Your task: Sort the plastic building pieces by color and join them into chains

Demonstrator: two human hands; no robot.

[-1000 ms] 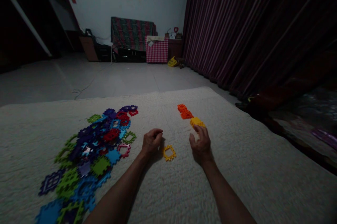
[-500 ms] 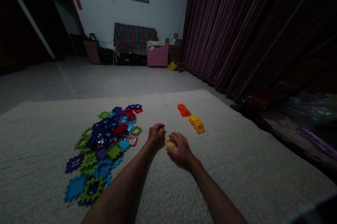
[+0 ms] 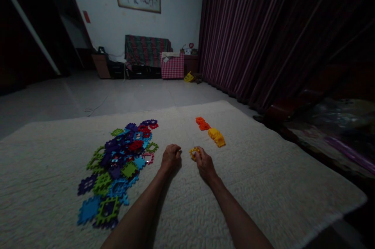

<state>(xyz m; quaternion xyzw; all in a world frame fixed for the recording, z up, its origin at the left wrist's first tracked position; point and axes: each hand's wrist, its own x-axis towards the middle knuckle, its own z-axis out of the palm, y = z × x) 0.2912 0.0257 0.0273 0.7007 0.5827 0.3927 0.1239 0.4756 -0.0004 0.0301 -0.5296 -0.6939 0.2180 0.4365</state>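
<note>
My right hand [image 3: 205, 163] grips a yellow toothed piece [image 3: 193, 153] with an open centre, just above the pale quilted mat. Left of it, my left hand [image 3: 171, 157] is closed with its fingers drawn together; anything inside it is too small or hidden to make out. Beyond my right hand lies a row of yellow pieces [image 3: 216, 137], with a row of orange pieces [image 3: 202, 123] just behind it. To the left spreads a large heap of purple, blue, green and red toothed pieces [image 3: 129, 170].
The quilted mat [image 3: 252, 186] covers the floor. At the far wall stand a low cabinet [image 3: 102, 66] and a red checked cloth [image 3: 172, 66]. A purple curtain [image 3: 234, 34] hangs on the right, above bagged items [image 3: 345, 116].
My right hand has moved slightly right with the yellow piece, which is now tilted. My left hand has shifted slightly down and left. The camera view has tipped up a little.
</note>
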